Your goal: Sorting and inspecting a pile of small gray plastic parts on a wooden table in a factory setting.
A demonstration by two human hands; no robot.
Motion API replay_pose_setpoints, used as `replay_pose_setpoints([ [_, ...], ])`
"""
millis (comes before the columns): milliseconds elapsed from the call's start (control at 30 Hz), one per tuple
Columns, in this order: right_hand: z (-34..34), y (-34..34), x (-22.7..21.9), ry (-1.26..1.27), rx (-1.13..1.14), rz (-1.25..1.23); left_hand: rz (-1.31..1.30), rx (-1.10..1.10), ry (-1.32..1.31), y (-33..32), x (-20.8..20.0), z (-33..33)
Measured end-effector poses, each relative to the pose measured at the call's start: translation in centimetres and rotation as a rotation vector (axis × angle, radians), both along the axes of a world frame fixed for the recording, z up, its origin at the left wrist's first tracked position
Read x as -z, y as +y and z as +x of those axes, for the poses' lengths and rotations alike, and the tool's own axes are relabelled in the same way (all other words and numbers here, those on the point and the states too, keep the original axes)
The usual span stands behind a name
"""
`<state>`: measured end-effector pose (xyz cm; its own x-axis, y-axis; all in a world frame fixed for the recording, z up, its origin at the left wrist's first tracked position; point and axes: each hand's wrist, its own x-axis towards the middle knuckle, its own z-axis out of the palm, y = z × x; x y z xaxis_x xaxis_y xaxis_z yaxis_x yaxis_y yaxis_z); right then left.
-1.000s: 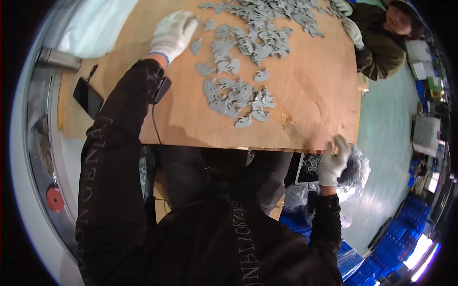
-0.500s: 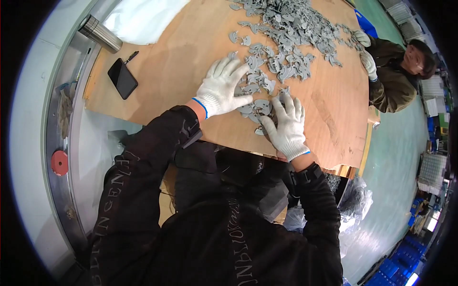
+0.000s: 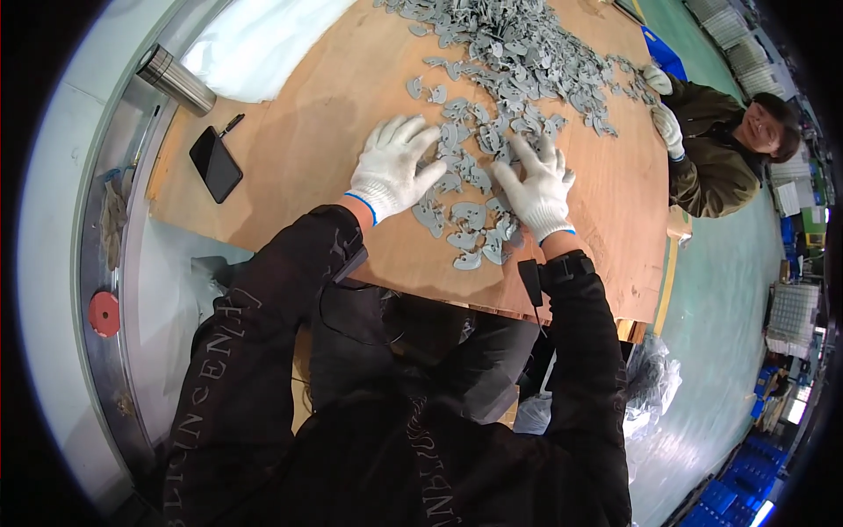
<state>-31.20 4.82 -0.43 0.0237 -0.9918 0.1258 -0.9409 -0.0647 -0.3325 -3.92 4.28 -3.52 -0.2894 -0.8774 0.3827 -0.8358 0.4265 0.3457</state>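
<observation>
Many small grey curved parts (image 3: 468,215) lie loose on a wooden tabletop (image 3: 290,176), trailing toward me from a larger pile (image 3: 518,53) at the far side. My left hand (image 3: 392,167), in a white knit glove, rests palm down at the left edge of the trail with its fingers spread. On the other side of the trail, my right hand (image 3: 537,186), gloved alike, lies over some of the parts, fingers apart. Neither hand shows anything gripped; what lies under the right palm is hidden. Several parts sit between the hands and near the table's front edge.
A black phone (image 3: 215,164), a pen (image 3: 233,125) and a steel tumbler (image 3: 176,79) are at the left, by a white plastic sheet (image 3: 263,44). At the right edge, a co-worker's gloved hands (image 3: 667,130) touch the table. A blue bin (image 3: 664,53) stands beyond.
My right hand has moved farther away from me along the trail, uncovering parts near the front edge. Several parts now lie closer to me. My left hand has shifted slightly left.
</observation>
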Motion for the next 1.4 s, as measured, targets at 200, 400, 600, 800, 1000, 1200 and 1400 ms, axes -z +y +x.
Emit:
replay_pose_setpoints([
  [200, -1.8, -2.6, 2.4, -0.218, -0.070, -0.014, 0.024, 0.072, -0.034, -0.6, -1.0, -0.4],
  [400, -2.2, -8.4, 2.5, -0.291, 0.009, -0.118, -0.017, 0.045, -0.012, -1.4, -0.3, -0.4],
  [600, 2.7, -12.3, 0.6, 0.078, -0.102, -0.179, 0.036, 0.038, 0.026, -1.4, -0.6, -0.1],
  [800, 2.0, -12.3, 0.8, 0.067, -0.160, -0.087, -0.004, 0.015, 0.085, -1.4, 0.2, -0.2],
  [1000, 0.1, -8.3, -1.8, -0.687, 0.013, 0.175, 0.035, 0.020, 0.082, -1.6, 0.5, 0.2],
  [1200, -2.2, -4.8, -2.2, -1.217, 0.041, 0.215, -0.086, -0.030, 0.106, -1.4, 1.0, -0.1],
  [1400, -2.2, -3.9, -1.5, -1.389, 0.147, 0.396, -0.124, 0.072, 0.112, -1.0, 0.2, 0.2],
])
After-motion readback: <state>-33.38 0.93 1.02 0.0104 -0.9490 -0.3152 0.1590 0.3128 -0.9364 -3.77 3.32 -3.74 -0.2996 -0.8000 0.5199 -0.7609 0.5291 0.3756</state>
